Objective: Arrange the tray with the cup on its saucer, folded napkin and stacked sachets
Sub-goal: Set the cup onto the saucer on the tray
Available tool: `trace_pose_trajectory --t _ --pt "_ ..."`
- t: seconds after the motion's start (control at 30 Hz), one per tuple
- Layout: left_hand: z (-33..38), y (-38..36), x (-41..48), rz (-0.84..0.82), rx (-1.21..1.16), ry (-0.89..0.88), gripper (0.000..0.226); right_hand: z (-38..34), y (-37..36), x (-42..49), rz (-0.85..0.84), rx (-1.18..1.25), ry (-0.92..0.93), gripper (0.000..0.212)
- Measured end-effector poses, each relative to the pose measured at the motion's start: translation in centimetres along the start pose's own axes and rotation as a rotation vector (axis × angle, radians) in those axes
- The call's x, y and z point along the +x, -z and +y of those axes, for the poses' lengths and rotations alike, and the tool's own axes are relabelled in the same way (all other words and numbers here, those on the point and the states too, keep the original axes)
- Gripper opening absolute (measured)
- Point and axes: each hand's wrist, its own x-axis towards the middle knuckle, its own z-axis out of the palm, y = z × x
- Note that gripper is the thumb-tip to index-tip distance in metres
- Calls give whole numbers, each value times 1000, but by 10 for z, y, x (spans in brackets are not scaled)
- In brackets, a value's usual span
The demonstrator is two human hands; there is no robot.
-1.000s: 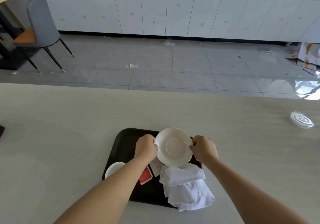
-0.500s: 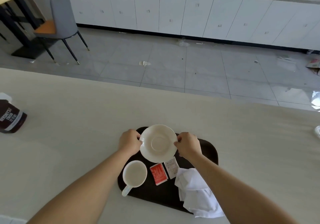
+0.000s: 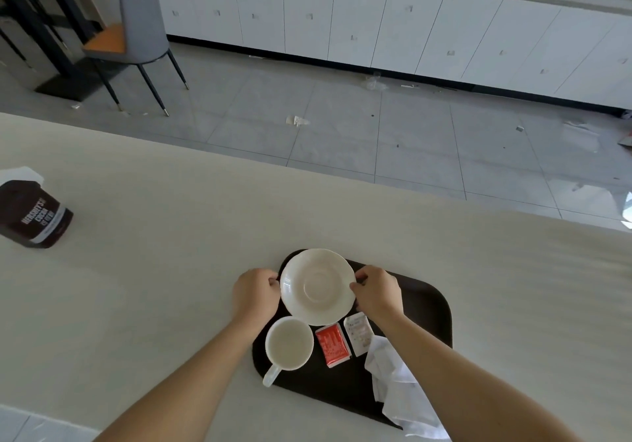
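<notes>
We count one tray [image 3: 427, 308], one saucer [image 3: 318, 287], one cup [image 3: 289, 343], two sachets (one red sachet [image 3: 332, 345], one white sachet [image 3: 358, 335]), one napkin [image 3: 396, 383], one cocoa tub [image 3: 36, 217] on the surface, one chair [image 3: 136, 31] on the floor, and two hands, a left hand [image 3: 254, 292] and a right hand [image 3: 376, 292].

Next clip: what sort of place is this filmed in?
Likely an office pantry or break room: a long pale counter bearing a serving tray, a run of white cabinets along the far wall, and a grey chair on a tiled floor.
</notes>
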Motion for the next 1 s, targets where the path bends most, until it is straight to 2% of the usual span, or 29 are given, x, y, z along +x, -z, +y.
trace_pose_trajectory --t 0.17,0.37,0.67,0.83,1.0 --pt "-26 1 -10 -113 -21 160 22 0 0 -2 -22 47 -35 17" --pt "-30 -1 -22 -118 -49 168 25 0 -2 -2 -34 72 -28 16" --pt "-33 1 -44 -122 -48 192 21 0 -11 -12 -47 82 17 39" --pt "-31 -1 -58 -119 -67 190 21 -1 -12 -15 -56 66 48 39" --pt "-33 -2 -66 -104 -102 211 27 4 -16 -20 -98 186 -26 27"
